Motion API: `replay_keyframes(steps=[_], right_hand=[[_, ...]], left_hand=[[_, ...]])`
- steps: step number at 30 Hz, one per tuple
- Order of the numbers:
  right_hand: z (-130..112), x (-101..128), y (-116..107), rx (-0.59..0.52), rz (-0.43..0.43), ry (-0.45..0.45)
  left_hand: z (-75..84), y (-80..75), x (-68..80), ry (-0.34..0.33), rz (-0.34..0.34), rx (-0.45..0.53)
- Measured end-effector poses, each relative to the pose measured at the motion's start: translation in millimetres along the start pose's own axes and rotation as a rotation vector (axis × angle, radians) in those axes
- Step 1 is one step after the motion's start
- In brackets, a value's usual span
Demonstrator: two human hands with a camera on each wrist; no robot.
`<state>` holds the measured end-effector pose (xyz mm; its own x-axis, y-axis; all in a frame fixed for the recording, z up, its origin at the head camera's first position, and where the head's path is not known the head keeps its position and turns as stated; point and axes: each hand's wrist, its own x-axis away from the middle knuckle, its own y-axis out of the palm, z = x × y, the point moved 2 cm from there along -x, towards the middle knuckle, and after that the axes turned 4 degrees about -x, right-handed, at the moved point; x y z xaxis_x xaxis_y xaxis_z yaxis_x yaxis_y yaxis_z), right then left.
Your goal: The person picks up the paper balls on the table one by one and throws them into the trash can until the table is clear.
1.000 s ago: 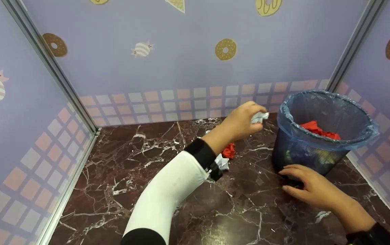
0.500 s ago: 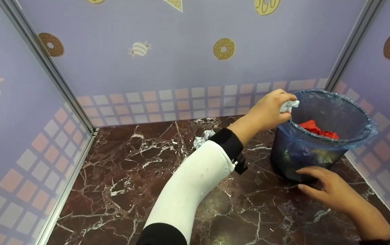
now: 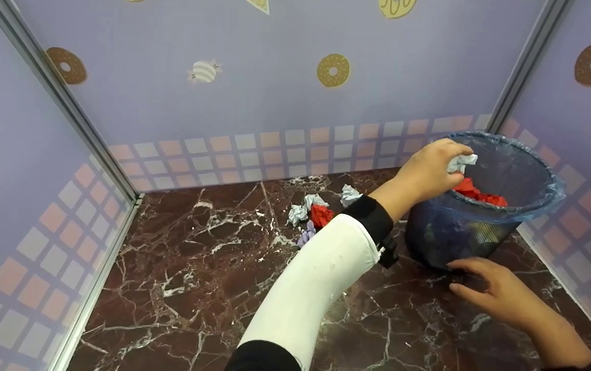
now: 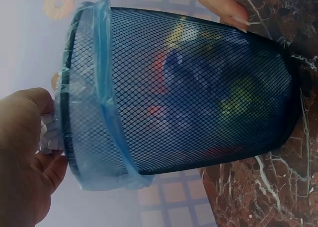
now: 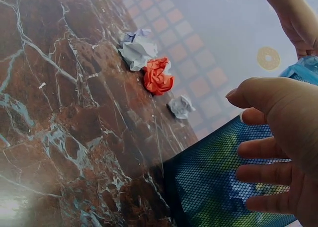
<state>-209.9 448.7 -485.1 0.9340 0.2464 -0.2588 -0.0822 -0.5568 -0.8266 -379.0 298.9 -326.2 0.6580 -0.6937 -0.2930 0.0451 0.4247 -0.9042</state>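
My left hand (image 3: 432,167) pinches a crumpled white paper ball (image 3: 461,163) at the left rim of a mesh wastebasket (image 3: 455,237). A blue plastic liner (image 4: 104,53) folds over that rim, and red crumpled paper (image 3: 480,196) shows inside. In the left wrist view the ball is partly hidden by fingers and rim. Low beside the basket's front, my right hand (image 3: 501,293) has its fingers apart and relaxed, holding nothing. Whether they touch the mesh I cannot tell.
Several crumpled papers lie on the marble surface (image 3: 197,299) left of the basket: a red ball (image 3: 320,215), white balls (image 3: 350,195) and a purple piece (image 3: 306,234). Patterned panels (image 3: 254,103) stand at the back and both sides.
My left hand has carried the white paper ball rightward to the wastebasket's rim. The papers on the surface show more from behind the arm. My right hand has shifted slightly right and down.
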Motion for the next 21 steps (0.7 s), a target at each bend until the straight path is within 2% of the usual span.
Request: replay_keyframes(steps=[6,13,17,21], right_hand=[[-1,1,-1,0.005,0.018,-0.001],[-5,-1,-1,-0.004,0.023,-0.003],[-7,-1,-2,-0.012,0.016,0.01],[-8,-3,-4,-0.02,0.036,-0.021]], left_hand=[[1.2,2.9,0.6,-0.054,-0.023,-0.06],[-4.7,-2.0,4.6,-0.071,-0.06,-0.138],[-19.8,-12.2,11.9,-0.091,-0.063,-0.169],[-48.4,-23.7,24.5,-0.118,-0.06,-0.165]])
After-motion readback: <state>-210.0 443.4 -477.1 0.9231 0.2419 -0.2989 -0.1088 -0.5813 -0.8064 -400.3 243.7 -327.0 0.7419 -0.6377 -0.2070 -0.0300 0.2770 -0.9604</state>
